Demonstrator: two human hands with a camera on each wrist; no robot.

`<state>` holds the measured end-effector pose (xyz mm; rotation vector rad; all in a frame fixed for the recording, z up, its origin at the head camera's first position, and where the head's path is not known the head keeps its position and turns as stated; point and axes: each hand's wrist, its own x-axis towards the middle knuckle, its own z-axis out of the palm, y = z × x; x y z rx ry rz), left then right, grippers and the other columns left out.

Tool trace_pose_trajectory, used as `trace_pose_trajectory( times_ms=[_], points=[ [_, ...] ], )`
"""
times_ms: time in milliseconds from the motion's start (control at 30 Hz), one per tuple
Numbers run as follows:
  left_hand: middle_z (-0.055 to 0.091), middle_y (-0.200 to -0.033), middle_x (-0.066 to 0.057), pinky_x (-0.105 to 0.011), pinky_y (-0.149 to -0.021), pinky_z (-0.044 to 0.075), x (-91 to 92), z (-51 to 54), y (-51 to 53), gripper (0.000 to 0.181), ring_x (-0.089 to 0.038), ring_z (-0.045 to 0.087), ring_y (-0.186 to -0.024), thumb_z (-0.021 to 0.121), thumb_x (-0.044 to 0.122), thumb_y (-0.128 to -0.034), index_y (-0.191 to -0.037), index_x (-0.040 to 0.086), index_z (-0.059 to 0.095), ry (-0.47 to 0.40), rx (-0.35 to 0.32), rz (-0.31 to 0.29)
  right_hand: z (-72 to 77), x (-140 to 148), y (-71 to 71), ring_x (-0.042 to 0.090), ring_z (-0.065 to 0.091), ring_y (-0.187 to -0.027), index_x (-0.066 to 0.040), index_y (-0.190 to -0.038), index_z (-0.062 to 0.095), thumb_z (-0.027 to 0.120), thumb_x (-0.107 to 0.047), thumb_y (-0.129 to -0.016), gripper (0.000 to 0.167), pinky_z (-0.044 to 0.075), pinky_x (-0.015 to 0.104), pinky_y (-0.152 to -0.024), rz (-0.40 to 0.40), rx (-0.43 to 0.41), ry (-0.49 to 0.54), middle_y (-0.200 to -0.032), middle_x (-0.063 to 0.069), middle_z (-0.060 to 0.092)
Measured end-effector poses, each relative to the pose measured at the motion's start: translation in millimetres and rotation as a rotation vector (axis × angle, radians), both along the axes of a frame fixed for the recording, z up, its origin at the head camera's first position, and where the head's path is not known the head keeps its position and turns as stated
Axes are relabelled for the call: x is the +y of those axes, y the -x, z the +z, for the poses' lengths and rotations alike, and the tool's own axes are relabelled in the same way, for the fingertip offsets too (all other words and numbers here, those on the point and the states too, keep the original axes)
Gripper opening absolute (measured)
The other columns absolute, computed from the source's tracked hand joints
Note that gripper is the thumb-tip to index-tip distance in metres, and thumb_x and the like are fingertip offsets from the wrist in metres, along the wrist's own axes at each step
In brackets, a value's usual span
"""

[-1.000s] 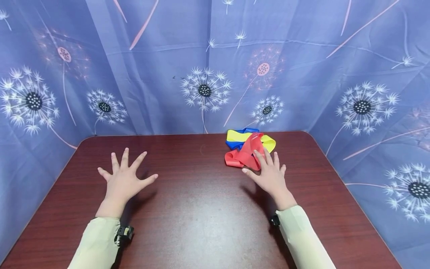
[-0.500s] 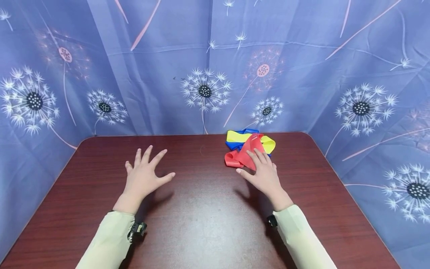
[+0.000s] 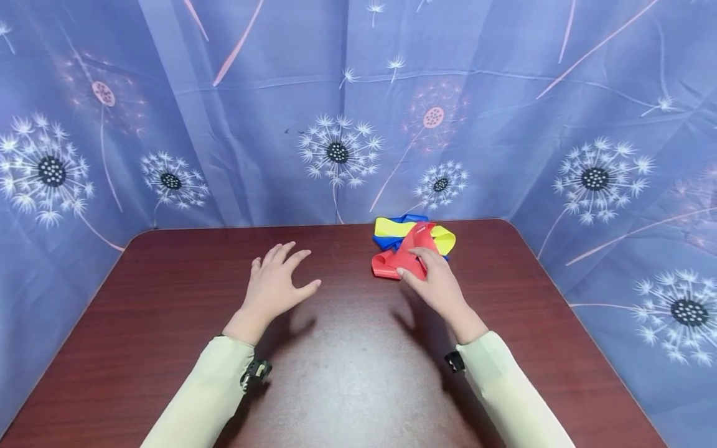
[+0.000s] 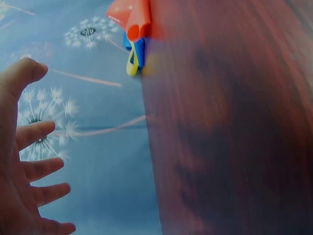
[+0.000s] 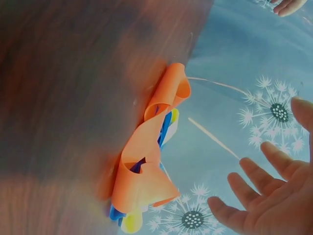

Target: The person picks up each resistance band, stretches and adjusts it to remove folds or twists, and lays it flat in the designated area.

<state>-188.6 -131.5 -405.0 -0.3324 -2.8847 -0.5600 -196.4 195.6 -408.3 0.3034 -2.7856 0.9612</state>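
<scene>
A loose heap of flat stretchy loop bands lies near the back of the table, right of the middle. A red band (image 3: 391,265) is on top, looking orange in the right wrist view. Beneath it are a yellow band (image 3: 392,228) and a blue band (image 3: 385,242). My right hand (image 3: 441,287) hovers just in front of the red band, fingers spread and slightly bent; the right wrist view shows a gap between them. Left of the bands, my left hand (image 3: 271,291) hangs above the table with fingers spread, holding nothing.
The dark reddish-brown table (image 3: 347,367) has rounded back corners. A blue curtain (image 3: 257,143) with dandelion prints stands along its back and both sides. Small black cameras (image 3: 256,371) sit at both sleeve cuffs.
My left hand has moved right, towards the middle of the table. My right hand has shifted slightly left, and its fingers are a little more bent. The bands lie as before.
</scene>
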Motion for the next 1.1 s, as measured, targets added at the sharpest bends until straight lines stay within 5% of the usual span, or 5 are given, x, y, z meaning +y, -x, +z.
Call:
trace_pose_trajectory(
  times_ms=[333,700,1100],
  points=[
    [0.06,-0.145,-0.014,-0.06,-0.108,0.046,27.1,5.9,11.9,0.059,-0.036,0.056,-0.136,0.068,0.046,-0.0897,-0.141,0.017,0.061,-0.035,-0.002,-0.079,10.9,16.0,8.0,0.044,0.054,-0.133,0.003,-0.139,0.055,0.067,-0.022,-0.098,0.049,0.045,0.06,-0.112,-0.018,-0.092,0.044,-0.141,0.025,0.059],
    [0.059,-0.148,-0.013,-0.053,-0.111,0.048,47.4,14.1,34.2,0.057,-0.034,0.056,-0.137,0.067,0.039,-0.0932,-0.144,0.016,0.058,-0.125,-0.124,-0.115,14.1,38.0,25.2,0.042,0.061,-0.124,0.002,-0.136,0.056,0.064,-0.02,-0.1,0.043,0.052,0.056,-0.104,-0.042,-0.164,0.072,-0.135,0.025,0.062],
    [0.065,-0.142,-0.014,-0.046,-0.114,0.047,75.8,7.1,56.6,0.051,-0.03,0.06,-0.134,0.067,0.032,-0.0959,-0.142,0.01,0.061,-0.192,-0.222,-0.181,4.4,45.7,45.3,0.042,0.059,-0.126,0.004,-0.135,0.057,0.062,-0.021,-0.101,0.042,0.055,0.053,-0.101,-0.098,-0.239,0.06,-0.136,0.026,0.062]
  ],
)
